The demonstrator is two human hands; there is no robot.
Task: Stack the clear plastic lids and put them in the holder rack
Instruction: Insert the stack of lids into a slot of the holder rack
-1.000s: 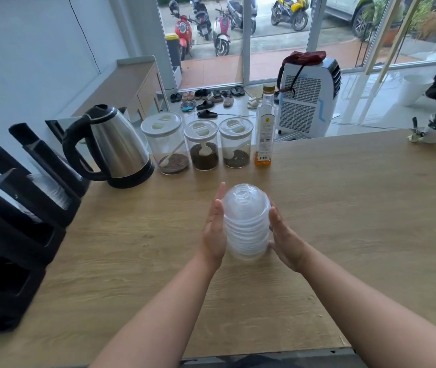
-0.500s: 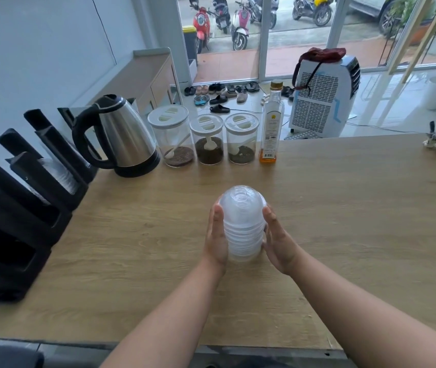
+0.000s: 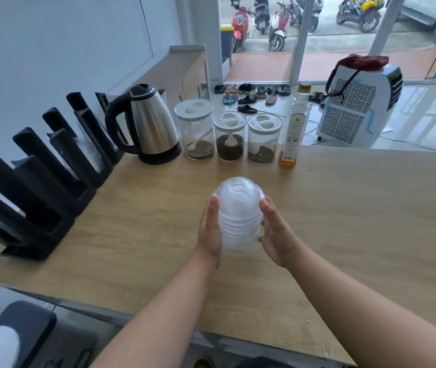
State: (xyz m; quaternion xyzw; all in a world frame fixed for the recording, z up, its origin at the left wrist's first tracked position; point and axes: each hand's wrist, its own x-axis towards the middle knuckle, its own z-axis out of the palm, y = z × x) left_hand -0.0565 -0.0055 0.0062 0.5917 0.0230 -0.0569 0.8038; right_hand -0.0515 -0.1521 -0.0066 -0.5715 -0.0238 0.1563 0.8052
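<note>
A stack of clear domed plastic lids [image 3: 239,211] stands in the middle of the wooden counter [image 3: 344,221]. My left hand [image 3: 210,232] presses flat against its left side and my right hand [image 3: 278,235] cups its right side, so both hands hold the stack between them. The black holder rack [image 3: 33,181] with several slanted slots stands at the counter's left edge. One of its middle slots holds some clear lids [image 3: 93,158].
A steel kettle [image 3: 149,126] stands behind the stack to the left, beside three lidded jars [image 3: 228,136] and a tall bottle [image 3: 293,128]. The counter's near edge runs below my forearms. A white air cooler [image 3: 357,107] is on the floor beyond.
The view has shifted back and left, showing more of the rack. My hands closed a little tighter around the lid stack, which stays at the same spot on the counter.
</note>
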